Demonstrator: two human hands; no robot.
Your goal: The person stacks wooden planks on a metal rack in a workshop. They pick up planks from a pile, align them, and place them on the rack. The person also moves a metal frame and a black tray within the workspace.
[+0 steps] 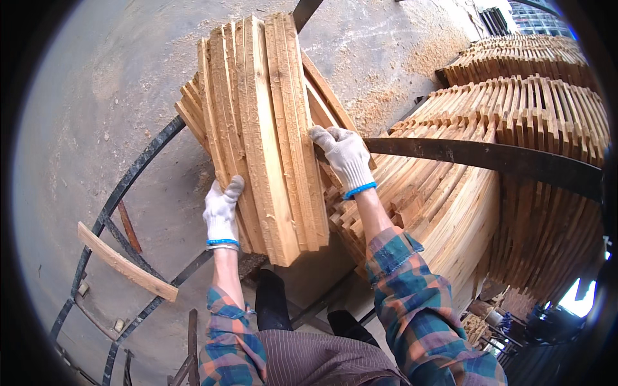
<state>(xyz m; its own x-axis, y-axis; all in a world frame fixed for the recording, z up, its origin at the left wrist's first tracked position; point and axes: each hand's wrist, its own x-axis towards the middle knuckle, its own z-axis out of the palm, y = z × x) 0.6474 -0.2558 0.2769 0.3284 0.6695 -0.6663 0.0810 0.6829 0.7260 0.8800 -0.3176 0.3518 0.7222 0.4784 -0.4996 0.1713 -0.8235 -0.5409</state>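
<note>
A thick bundle of rough-sawn wooden slats lies lengthwise in front of me, standing side by side with their narrow edges up. My left hand, in a white knit glove with a blue cuff, grips the bundle's lower left side. Its thumb rests on the outer slat, and the fingers are partly hidden. On the other side my right hand, gloved the same way, is closed on the bundle's right edge. More slats stick out at an angle from behind the bundle on the right.
Long stacks of similar slats fill the right side. A dark metal bar crosses above them from the bundle. At left is a dark metal frame with a single curved slat lying on it. Sawdust covers parts of the concrete floor.
</note>
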